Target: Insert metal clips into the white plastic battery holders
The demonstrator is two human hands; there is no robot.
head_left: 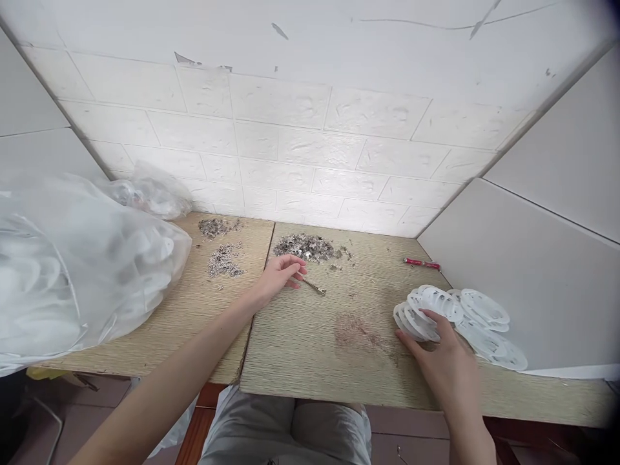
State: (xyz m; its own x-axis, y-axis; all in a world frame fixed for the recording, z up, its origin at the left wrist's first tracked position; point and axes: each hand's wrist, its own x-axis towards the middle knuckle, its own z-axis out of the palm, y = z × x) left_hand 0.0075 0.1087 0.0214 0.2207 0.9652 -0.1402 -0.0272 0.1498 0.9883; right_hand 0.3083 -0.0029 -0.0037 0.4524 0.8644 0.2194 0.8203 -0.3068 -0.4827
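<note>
My left hand (282, 279) is by the front edge of a heap of small silvery metal pieces (307, 247). Its thumb and fingers are pinched on one end of a thin metal tool (314, 287), whose other end points right and toward me. On the right, my right hand (448, 361) has its thumb and fingers around the near end of a stack of white plastic rings (438, 300). The fingertips touch the rings; part of the stack is hidden behind the hand. More white rings (491, 342) lie beside it against the side panel.
Two smaller heaps of tiny metal parts (223, 261) lie on the left board. A large clear bag (121, 278) of white plastic pieces stands at far left, a smaller bag (152, 194) behind it. A red stick-like object (421, 263) lies near the right panel. A brick-patterned wall (290, 155) closes the back.
</note>
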